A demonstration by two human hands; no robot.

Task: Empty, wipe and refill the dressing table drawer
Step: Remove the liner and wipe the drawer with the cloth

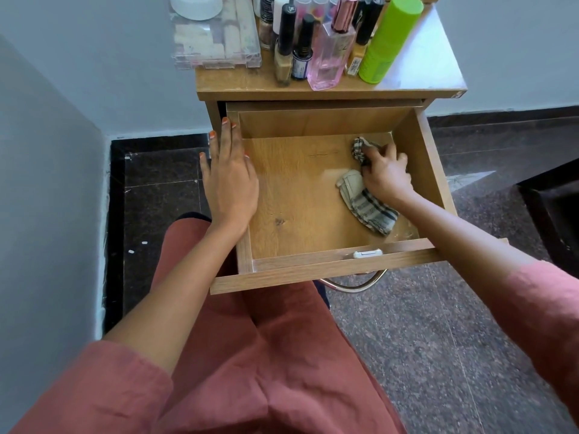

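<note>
One checked cloth (369,211) lay crumpled in our wooden drawer (297,198), gripped by our right hand (387,175); our left hand (230,180) rested flat on its left wall.

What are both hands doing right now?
Left hand: open, fingers straight, resting on the drawer left wall.
Right hand: gripping the checked cloth on the drawer floor.

Middle of cloth (369,209) hidden under my right hand (387,178), white jar (195,6) and bottles (332,54) cropped at top edge, their labels illegible
</note>
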